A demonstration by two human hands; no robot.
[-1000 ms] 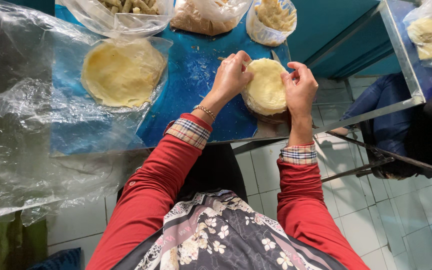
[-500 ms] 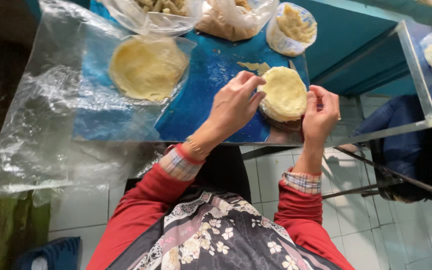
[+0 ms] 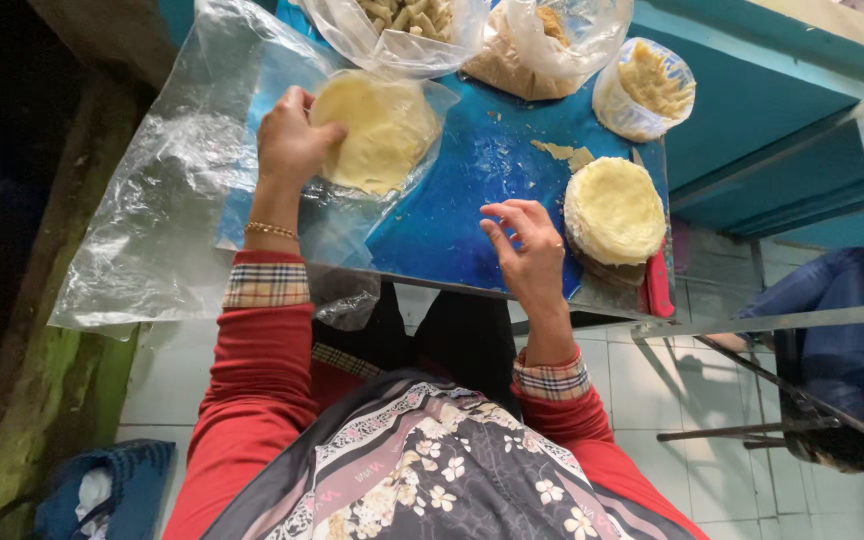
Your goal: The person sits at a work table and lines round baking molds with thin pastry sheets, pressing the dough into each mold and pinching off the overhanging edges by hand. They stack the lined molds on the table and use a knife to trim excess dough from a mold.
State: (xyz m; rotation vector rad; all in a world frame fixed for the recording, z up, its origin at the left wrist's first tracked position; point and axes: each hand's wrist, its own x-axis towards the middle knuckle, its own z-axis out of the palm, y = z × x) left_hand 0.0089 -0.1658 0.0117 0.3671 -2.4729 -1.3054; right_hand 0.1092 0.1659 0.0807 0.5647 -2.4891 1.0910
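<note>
Reaching out, left hand (image 3: 292,140) sits with fingers curled on the near-left edge of the pale yellow dough round (image 3: 377,130), pinching or lifting its rim; grip looks light, not a full clench. That round lies on a clear plastic sheet (image 3: 167,215) spread over the left part of the blue bench (image 3: 472,195), with a smaller clear bag (image 3: 347,300) hanging off the bench edge below it. Right hand (image 3: 522,245) is empty, fingers loosely spread and bent, hovering over bare bench just beside the stack of dough rounds (image 3: 614,210), not touching it. Stack sits at the right bench edge, on something dark with a red object (image 3: 658,290) just below it; cannot tell what that is. A scrap of dough (image 3: 567,153) lies on the bench above the stack. Far side of bench: one open bag of chopped pale pieces (image 3: 397,25), one bag of brownish crumbly filling (image 3: 532,45), one small bag of shredded yellowish filling (image 3: 647,85). Progress, as a judgement: several rounds are already stacked flat, one round laid out separately on the sheet, no filling on it yet, bags of filling all look untouched at this moment. So the separate round is at the start of its handling; stack remains to be worked.
</note>
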